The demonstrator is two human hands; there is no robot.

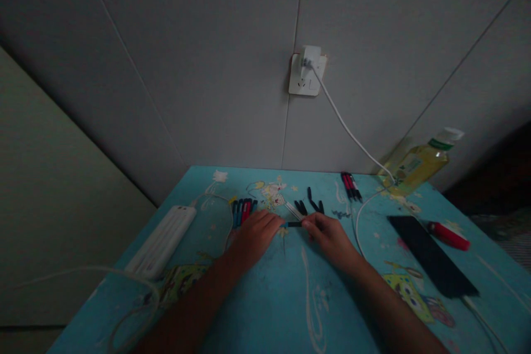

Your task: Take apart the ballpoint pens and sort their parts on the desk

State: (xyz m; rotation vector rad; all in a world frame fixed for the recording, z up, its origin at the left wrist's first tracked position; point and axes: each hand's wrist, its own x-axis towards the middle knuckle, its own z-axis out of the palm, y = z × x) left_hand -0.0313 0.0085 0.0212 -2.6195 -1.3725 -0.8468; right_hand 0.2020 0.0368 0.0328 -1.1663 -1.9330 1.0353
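Observation:
Near the middle of the table, my left hand (258,233) and my right hand (329,236) are closed on opposite ends of a slim black-and-blue pen (294,224). Its blue part shows at my left fingertips, and the black part runs to my right fingers. Just behind it, a whitish pen-like stick (293,211) slants up from my right fingertips; whether I hold it is unclear. Beyond lie several small black pieces (317,206), which look like pen caps. Beside my left hand is a row of blue and red pens (244,210), partly hidden by that hand.
A white power strip (164,238) lies on the left of the blue patterned table (265,310). Red-and-black pens (351,186) lie at the back right. Further right are a tilted bottle of yellow liquid (421,166), a dark phone-like slab (431,254), a red object (449,235) and white cables.

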